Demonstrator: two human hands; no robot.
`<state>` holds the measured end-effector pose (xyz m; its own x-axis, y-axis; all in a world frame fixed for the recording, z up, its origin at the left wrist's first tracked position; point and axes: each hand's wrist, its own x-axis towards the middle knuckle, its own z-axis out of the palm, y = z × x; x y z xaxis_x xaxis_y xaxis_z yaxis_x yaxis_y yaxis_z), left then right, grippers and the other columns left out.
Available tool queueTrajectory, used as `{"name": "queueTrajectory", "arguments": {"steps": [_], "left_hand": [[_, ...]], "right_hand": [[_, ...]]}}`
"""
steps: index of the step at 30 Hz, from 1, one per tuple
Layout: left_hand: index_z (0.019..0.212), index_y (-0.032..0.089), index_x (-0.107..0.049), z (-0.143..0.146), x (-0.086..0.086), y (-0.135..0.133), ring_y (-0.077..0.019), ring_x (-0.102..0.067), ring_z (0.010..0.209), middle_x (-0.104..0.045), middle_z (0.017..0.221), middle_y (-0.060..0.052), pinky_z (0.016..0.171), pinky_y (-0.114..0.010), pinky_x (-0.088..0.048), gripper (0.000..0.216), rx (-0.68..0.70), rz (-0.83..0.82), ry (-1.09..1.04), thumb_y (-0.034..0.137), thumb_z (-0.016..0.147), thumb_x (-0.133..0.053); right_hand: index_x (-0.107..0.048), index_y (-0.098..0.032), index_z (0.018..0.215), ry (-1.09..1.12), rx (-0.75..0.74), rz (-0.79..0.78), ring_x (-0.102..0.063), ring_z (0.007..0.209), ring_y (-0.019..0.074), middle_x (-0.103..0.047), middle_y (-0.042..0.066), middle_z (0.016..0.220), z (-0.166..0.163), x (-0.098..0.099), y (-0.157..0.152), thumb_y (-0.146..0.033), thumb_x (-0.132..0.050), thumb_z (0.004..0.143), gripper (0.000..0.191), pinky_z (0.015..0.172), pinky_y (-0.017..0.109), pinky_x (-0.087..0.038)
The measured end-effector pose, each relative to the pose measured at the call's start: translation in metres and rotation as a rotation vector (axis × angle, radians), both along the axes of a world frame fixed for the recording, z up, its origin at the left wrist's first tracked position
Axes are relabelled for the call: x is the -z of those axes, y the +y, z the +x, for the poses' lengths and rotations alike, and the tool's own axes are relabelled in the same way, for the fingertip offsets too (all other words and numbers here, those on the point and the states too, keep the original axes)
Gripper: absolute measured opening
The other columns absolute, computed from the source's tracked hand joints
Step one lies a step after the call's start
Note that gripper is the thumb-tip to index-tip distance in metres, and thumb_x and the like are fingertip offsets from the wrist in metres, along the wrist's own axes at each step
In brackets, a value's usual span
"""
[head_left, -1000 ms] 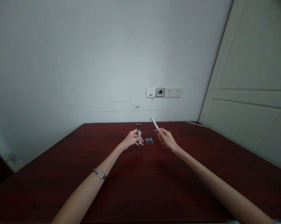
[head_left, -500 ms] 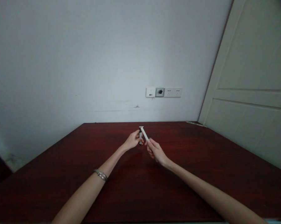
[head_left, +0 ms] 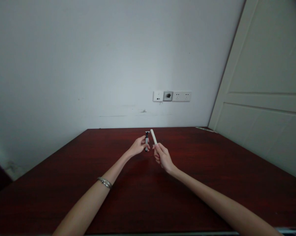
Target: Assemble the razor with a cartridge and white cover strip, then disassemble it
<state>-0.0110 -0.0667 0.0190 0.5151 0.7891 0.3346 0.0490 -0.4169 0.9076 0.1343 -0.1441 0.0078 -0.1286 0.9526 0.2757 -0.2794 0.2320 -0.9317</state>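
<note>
My left hand [head_left: 139, 146] is closed around the handle of a small razor [head_left: 146, 142], which has a grey and black handle and a pale crosswise head at the top. It is held upright above the table. To its right, my right hand [head_left: 163, 157] grips the lower end of a white stick [head_left: 153, 137], whose kind I cannot make out. The stick leans slightly left, and its top end is close beside the razor's head with a narrow gap between them. My right fingers hide its lower part.
The dark red wooden table [head_left: 128, 203] reaches back to a white wall with a row of sockets [head_left: 172, 96]. A pale panelled door [head_left: 266, 82] borders the right side. A silver bracelet [head_left: 105, 183] is on my left wrist.
The white stick has swung more upright and its tip has come away from the razor's head, where the two overlapped. The left hand still holds the razor, almost unmoved.
</note>
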Motion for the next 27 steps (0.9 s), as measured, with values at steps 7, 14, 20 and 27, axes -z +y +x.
{"name": "queueTrajectory", "arguments": {"steps": [7,14,20,27], "left_hand": [[0.085,0.014,-0.048,0.000,-0.001,0.001,-0.0137,-0.061,0.061,-0.059,0.067,-0.002,0.058,-0.025,-0.048,0.017,0.002,0.015,-0.018,0.016,0.073,-0.059],[0.084,0.013,-0.049,0.001,-0.001,0.001,-0.0116,-0.059,0.061,-0.059,0.068,-0.001,0.058,-0.023,-0.046,0.017,0.000,0.058,0.016,0.012,0.070,-0.059],[0.085,0.013,-0.048,0.001,0.002,0.006,-0.0118,-0.059,0.059,-0.059,0.065,0.000,0.057,-0.023,-0.046,0.016,-0.007,0.055,0.020,0.011,0.071,-0.055],[0.085,0.013,-0.048,0.000,0.005,0.007,-0.0104,-0.058,0.059,-0.059,0.069,0.000,0.057,-0.022,-0.045,0.017,0.011,0.054,0.031,0.009,0.070,-0.054]], "right_hand": [[-0.044,-0.021,0.075,-0.022,-0.020,-0.048,-0.017,0.033,0.0027,-0.027,-0.011,0.046,-0.005,0.012,-0.001,-0.056,-0.049,0.077,0.036,0.030,0.014,-0.011],[-0.043,-0.020,0.074,0.009,-0.032,-0.019,-0.015,0.033,0.0019,-0.027,-0.012,0.046,-0.010,0.000,0.001,-0.058,-0.049,0.076,0.038,0.029,0.014,-0.010],[-0.043,-0.020,0.075,-0.010,-0.060,-0.072,-0.018,0.032,0.0020,-0.028,-0.012,0.046,-0.010,0.011,0.003,-0.057,-0.050,0.075,0.038,0.029,0.013,-0.010],[-0.044,-0.020,0.074,0.021,-0.038,-0.025,-0.015,0.031,0.0015,-0.028,-0.012,0.044,-0.008,0.002,0.006,-0.056,-0.050,0.075,0.037,0.028,0.013,-0.011]]}}
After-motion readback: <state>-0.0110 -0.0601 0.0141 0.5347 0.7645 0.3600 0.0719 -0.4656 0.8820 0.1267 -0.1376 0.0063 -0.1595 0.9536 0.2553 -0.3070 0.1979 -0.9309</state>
